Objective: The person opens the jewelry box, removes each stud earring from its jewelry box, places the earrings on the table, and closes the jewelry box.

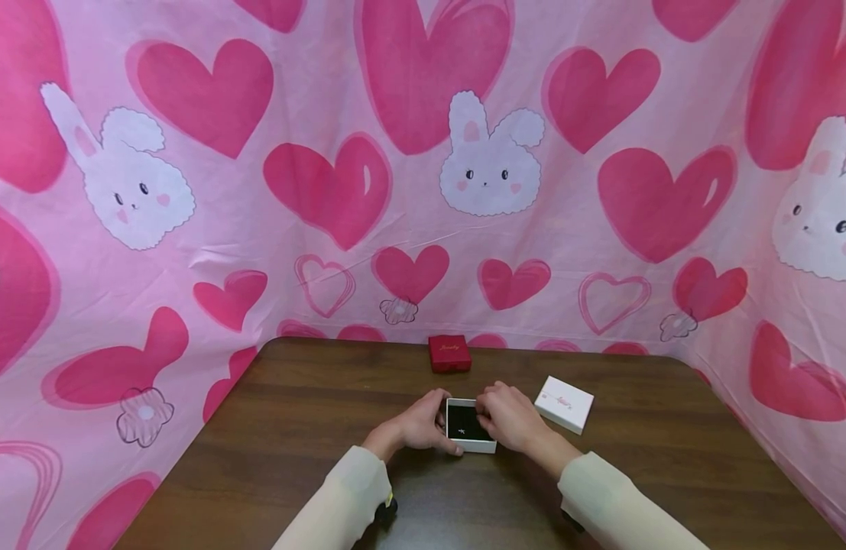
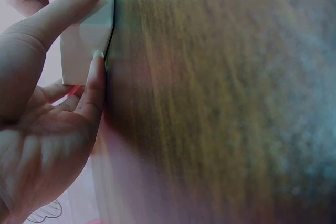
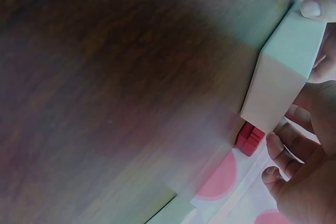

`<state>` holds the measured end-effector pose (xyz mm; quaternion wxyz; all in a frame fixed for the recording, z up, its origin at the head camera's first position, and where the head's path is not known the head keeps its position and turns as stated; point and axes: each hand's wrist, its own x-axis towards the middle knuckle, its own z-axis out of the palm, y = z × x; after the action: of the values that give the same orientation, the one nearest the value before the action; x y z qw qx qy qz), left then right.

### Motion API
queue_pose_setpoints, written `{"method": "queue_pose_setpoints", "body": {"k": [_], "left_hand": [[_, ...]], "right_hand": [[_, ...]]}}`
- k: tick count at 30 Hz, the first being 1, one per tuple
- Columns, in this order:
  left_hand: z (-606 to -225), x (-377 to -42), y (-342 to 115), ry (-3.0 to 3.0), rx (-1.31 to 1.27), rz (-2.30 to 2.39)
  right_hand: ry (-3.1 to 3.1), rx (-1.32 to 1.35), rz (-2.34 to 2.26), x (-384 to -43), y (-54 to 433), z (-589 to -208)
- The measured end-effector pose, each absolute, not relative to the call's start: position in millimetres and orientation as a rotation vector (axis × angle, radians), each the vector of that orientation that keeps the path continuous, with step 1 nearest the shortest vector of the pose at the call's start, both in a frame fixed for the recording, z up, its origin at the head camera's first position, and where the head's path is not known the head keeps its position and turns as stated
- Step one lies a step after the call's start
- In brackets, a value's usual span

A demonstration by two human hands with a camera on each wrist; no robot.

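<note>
A small white box [image 1: 476,447] stands without its lid on the wooden table, a black insert [image 1: 468,416] inside it. Near the front left of the insert shows a tiny silvery piece [image 1: 461,431]. My left hand [image 1: 420,422] grips the box from the left, thumb along the front wall and fingers around the side. In the left wrist view, the thumb and a fingertip press the white wall [image 2: 86,59]. Curled over the far right part of the box, my right hand [image 1: 510,415] has its fingertips down at the insert; I cannot tell whether they pinch something.
A white lid [image 1: 564,403] with pink print lies on the table [image 1: 312,428] to the right of my right hand. At the table's back edge sits a red box [image 1: 449,354] with gold lettering. Pink cloth with hearts and rabbits hangs behind and on both sides.
</note>
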<state>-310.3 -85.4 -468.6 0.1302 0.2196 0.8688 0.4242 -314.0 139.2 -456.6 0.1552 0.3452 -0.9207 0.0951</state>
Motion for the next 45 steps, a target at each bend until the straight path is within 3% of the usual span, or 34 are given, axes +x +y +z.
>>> {"method": "queue_pose_setpoints", "body": {"k": [45], "left_hand": [[-470.1,-311.6,-84.8,2.541,0.651,1.235]], "right_hand": [[-2.623,0.969,0.175,-308.5,137.0,-454.4]]}}
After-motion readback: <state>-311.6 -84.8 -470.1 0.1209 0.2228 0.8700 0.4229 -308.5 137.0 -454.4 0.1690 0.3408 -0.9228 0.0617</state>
